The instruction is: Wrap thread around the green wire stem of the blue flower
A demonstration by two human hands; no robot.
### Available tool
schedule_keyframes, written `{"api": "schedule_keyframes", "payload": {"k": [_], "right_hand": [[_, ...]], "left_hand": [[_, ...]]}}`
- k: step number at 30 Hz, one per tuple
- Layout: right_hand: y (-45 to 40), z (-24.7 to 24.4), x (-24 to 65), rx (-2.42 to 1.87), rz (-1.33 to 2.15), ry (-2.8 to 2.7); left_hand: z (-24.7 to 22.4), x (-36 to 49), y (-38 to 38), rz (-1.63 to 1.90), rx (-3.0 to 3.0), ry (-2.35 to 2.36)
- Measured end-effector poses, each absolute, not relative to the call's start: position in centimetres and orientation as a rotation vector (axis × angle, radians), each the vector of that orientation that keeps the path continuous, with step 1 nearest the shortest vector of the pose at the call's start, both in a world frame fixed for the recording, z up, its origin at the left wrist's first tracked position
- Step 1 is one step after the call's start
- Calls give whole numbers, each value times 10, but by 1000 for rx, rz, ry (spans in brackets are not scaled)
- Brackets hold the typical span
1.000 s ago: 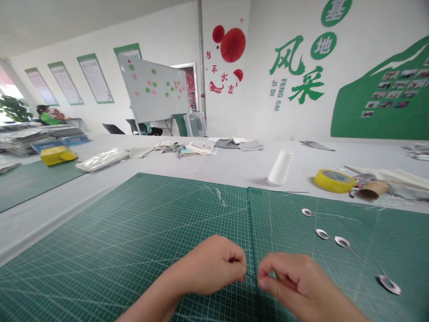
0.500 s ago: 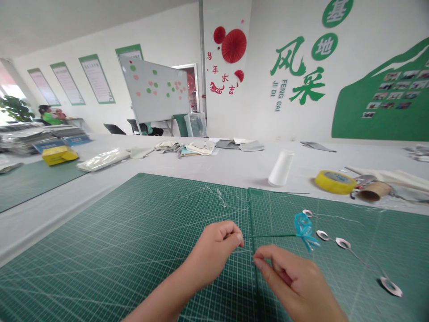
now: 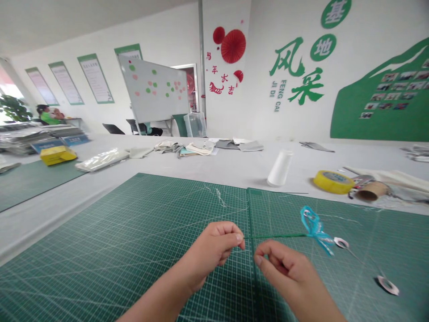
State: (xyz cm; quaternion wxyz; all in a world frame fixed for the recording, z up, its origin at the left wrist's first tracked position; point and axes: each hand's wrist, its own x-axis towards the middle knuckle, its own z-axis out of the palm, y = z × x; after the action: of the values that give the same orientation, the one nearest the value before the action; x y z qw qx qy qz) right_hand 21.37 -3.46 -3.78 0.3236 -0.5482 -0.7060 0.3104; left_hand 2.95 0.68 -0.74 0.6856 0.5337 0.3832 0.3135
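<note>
My left hand is pinched closed on the end of a thin green stem. The stem runs to the right past my right hand and carries a looped bright blue shape with loose strands, perhaps a flower or butterfly. Close by, the thumb and forefinger of my right hand are pressed together below the stem. Whatever sits between those fingertips, if anything, is too small to see. White oval rings on thin thread lie right of the blue shape, one partly behind it.
Green cutting mats lie under my hands, with loose white thread on them. Behind stand a white thread cone, yellow tape and a cardboard tube. Cloth pieces lie farther back; a person sits far left.
The blue shape has swung to the right and turned, now covering some of the white rings. More green stem shows right of my hands. Both hands stay nearly in place.
</note>
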Motion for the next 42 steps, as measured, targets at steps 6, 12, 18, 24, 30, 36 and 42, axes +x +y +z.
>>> {"api": "schedule_keyframes", "payload": {"k": [6,12,18,24,30,36,42], "right_hand": [[-28,-40,218,-1389,978,-1753],[-28,-34,221,-1306,1098,-1803],[-31,-26,226,-1302,1181,-1833],[-36,-16,225,-1336,1041,-1924],[-44,-16,225,-1271,589,-2194],[-49,-21,221,-1158,159,-2325],[-47,-33,214,-1114,114,-2212]], "left_hand": [[-5,23,8,504,1131,707],[-6,20,8,280,1205,677],[-5,21,6,174,1373,677],[-12,19,9,202,1487,683],[-14,16,10,208,1663,786],[-13,22,12,399,1628,921],[-5,28,11,589,1480,1023]]}}
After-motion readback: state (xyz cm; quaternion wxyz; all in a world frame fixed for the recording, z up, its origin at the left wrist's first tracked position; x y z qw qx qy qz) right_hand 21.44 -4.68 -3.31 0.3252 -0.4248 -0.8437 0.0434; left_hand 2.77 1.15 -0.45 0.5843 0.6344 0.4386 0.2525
